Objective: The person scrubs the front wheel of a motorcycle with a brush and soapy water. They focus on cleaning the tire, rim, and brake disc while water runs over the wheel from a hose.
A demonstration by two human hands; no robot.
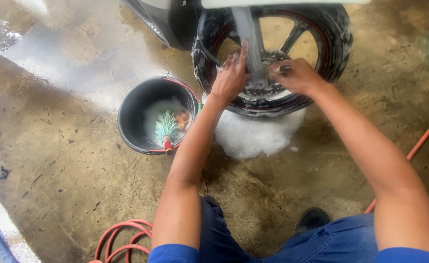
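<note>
A soapy motorcycle front wheel (331, 44) with a black tyre and red rim stripe stands ahead of me. My left hand (230, 75) rests on the wheel hub beside the grey fork leg (247, 34), fingers spread against the metal. My right hand (295, 75) is closed on a small dark object at the hub near the brake disc (263, 90); what the object is I cannot make out. White foam (253, 134) lies on the ground under the tyre.
A black bucket (129, 114) with suds and a green-bristled, red-handled brush (167, 129) stands left of the wheel. A red hose coils at bottom left (122, 238) and runs along the right (424, 139). The concrete floor is wet. My dark shoe (312, 219) is below.
</note>
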